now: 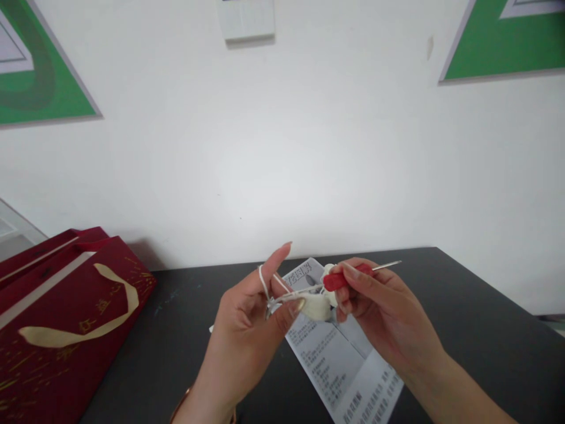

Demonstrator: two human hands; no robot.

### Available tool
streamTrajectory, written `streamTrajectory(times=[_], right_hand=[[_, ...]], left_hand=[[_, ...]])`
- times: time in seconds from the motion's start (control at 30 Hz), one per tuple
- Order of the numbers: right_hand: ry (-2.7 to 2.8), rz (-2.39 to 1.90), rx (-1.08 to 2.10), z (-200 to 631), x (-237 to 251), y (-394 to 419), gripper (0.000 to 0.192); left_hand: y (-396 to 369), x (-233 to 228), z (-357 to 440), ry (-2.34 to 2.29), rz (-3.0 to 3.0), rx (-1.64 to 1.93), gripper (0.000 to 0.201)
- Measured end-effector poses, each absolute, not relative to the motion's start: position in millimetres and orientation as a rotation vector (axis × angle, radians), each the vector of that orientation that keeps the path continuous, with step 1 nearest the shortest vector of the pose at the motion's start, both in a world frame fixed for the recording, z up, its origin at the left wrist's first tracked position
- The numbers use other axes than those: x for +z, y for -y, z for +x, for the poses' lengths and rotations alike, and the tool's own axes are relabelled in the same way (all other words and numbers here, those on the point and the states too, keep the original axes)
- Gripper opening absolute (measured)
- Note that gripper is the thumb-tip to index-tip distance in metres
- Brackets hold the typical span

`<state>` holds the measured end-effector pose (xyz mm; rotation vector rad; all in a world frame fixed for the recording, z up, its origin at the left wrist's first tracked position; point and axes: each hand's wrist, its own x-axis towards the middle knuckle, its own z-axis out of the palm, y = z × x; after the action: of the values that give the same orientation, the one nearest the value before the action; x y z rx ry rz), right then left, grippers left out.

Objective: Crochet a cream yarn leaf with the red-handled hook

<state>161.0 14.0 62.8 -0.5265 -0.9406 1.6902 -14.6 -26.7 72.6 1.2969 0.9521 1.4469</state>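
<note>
My left hand (pixel 256 318) pinches a small white crochet piece (pixel 316 307) between thumb and fingers. White yarn (pixel 263 280) loops round its raised index finger. In my right hand (pixel 379 306) is a crochet hook (pixel 353 275) with a red grip and a metal shaft. The hook's tip end points left, lying along the yarn at my left thumb, while the other metal end sticks out to the right. Part of the white piece is hidden behind the right fingers. Both hands are above a printed sheet.
The printed sheet (pixel 326 371) lies on a black table (pixel 477 330) under my hands. Dark red gift bags (pixel 66 306) with a cream ribbon handle stand at the left. A white wall (pixel 282 147) rises behind the table, with green-bordered posters (pixel 521 47) and a white box (pixel 247 20).
</note>
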Motion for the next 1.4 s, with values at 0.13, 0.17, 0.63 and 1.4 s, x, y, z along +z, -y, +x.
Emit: streamTrajectory(times=[0.13, 0.17, 0.63, 1.4], right_hand=[[0.936, -0.554, 1.662, 158, 61, -13, 0.016], [0.938, -0.561, 1.645, 158, 61, -13, 0.016], [1.935, -0.192, -0.310, 164, 48, 1, 0.029], [1.472, -0.249, 1.018, 173, 60, -7, 0.012]], left_hand=[[27, 65, 0, -1.084, 1.295, 1.658, 0.061], [27, 63, 4, -1.107, 1.270, 1.722, 0.060], [20, 68, -3, -0.784, 0.781, 1.483, 0.061], [32, 85, -32, -0.656, 0.937, 1.260, 0.064]])
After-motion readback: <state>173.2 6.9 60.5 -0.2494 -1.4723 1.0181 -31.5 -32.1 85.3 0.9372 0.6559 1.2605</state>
